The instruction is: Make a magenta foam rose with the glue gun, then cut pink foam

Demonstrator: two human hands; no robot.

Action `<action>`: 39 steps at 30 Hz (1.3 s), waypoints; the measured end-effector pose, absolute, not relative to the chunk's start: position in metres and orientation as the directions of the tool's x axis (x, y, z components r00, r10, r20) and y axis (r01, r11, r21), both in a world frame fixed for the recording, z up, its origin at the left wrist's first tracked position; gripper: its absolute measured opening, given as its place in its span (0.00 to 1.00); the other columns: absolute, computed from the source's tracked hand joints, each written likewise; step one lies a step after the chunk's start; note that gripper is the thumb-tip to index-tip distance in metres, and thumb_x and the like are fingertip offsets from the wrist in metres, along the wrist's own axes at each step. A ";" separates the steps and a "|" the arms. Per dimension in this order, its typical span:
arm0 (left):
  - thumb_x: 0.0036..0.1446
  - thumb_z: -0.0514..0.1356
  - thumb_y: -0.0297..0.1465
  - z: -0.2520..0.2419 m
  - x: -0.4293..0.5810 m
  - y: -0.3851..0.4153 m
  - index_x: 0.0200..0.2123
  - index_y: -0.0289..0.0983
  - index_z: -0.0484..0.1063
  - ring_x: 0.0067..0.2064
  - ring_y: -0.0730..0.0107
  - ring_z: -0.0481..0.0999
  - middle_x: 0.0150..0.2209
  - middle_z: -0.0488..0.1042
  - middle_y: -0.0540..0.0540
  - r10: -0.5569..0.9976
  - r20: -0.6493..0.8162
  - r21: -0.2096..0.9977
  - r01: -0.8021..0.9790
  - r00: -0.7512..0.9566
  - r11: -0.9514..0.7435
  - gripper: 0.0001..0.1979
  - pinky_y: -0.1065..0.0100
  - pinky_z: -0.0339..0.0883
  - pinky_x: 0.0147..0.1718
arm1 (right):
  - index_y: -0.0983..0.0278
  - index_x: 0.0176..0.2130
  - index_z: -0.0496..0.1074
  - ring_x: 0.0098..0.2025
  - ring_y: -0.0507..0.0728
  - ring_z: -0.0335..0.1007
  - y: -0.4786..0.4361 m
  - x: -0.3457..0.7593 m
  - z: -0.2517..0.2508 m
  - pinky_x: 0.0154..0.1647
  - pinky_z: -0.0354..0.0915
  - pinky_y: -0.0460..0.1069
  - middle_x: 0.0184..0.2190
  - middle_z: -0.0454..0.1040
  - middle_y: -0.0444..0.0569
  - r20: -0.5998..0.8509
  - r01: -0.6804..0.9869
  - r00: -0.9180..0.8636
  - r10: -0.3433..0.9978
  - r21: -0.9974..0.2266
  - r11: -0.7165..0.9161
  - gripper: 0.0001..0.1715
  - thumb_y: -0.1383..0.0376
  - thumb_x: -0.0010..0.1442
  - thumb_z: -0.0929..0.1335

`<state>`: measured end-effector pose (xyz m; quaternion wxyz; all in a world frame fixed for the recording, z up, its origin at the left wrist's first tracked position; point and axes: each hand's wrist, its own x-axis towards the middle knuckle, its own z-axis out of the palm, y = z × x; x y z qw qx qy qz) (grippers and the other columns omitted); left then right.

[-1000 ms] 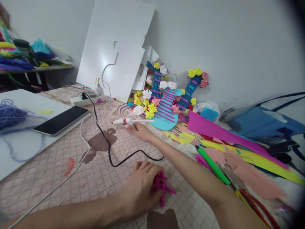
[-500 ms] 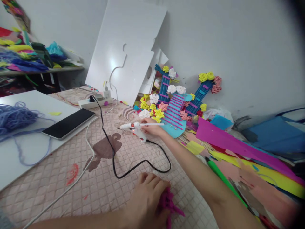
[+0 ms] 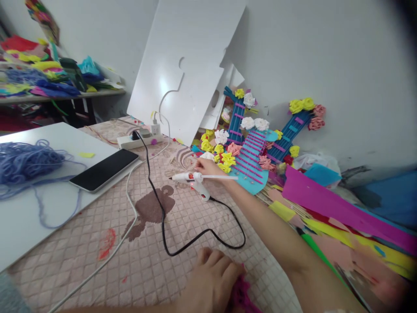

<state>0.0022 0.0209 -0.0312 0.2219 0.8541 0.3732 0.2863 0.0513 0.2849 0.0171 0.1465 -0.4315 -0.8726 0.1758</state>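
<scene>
Fingers (image 3: 216, 260) of left hand (image 3: 208, 276) around jagged magenta piece (image 3: 243, 296), right hand (image 3: 206, 166) behind pistol-shaped white glue gun (image 3: 198, 180), hold unclear.

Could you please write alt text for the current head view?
A left hand holds a partly hidden magenta craft piece over a patterned tabletop, while the right hand is just beyond a white glue gun. Blue decorations with flowers stand behind; a phone lies at left.

A checked tabletop (image 3: 143, 269) is carrying a glue gun (image 3: 184, 177), a power strip (image 3: 125, 142), a white board (image 3: 26, 234) and paper scraps (image 3: 282, 211).
</scene>
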 end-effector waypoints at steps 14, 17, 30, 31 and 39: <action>0.65 0.54 0.32 -0.044 0.011 0.022 0.39 0.39 0.66 0.34 0.70 0.69 0.30 0.74 0.53 0.742 0.478 0.457 0.588 0.471 -0.667 0.04 0.63 0.54 0.36 | 0.64 0.51 0.67 0.47 0.58 0.70 0.332 0.008 0.020 0.46 0.69 0.56 0.50 0.69 0.52 0.031 0.767 -0.613 0.790 -0.217 0.604 0.17 0.61 0.64 0.65; 0.63 0.55 0.32 -0.048 0.014 0.023 0.37 0.39 0.67 0.32 0.70 0.68 0.28 0.74 0.53 0.720 0.517 0.408 0.606 0.463 -0.683 0.04 0.63 0.54 0.34 | 0.65 0.52 0.67 0.47 0.58 0.70 0.348 0.006 0.034 0.45 0.69 0.57 0.50 0.69 0.52 0.060 0.761 -0.624 0.779 -0.180 0.623 0.19 0.60 0.63 0.66; 0.64 0.55 0.31 -0.054 0.021 0.026 0.32 0.38 0.67 0.28 0.69 0.66 0.23 0.71 0.53 0.658 0.671 0.343 0.643 0.342 -0.685 0.07 0.62 0.53 0.33 | 0.65 0.50 0.68 0.45 0.57 0.71 0.366 -0.007 0.027 0.44 0.69 0.56 0.48 0.71 0.52 0.075 0.734 -0.643 0.762 -0.225 0.641 0.16 0.61 0.63 0.66; 0.63 0.55 0.31 -0.054 0.021 0.026 0.32 0.38 0.67 0.28 0.69 0.66 0.23 0.71 0.53 0.662 0.663 0.342 0.644 0.351 -0.684 0.07 0.62 0.52 0.32 | 0.66 0.50 0.68 0.43 0.56 0.71 0.369 -0.009 0.031 0.43 0.69 0.55 0.46 0.72 0.52 0.102 0.723 -0.642 0.760 -0.252 0.644 0.16 0.63 0.63 0.65; 0.62 0.57 0.30 -0.062 0.024 0.027 0.30 0.38 0.66 0.28 0.70 0.67 0.23 0.71 0.53 0.664 0.652 0.327 0.655 0.366 -0.681 0.06 0.62 0.53 0.32 | 0.67 0.47 0.69 0.43 0.57 0.70 0.377 -0.023 0.057 0.45 0.64 0.50 0.48 0.70 0.55 0.348 0.628 -0.581 0.736 -0.383 0.677 0.18 0.71 0.55 0.67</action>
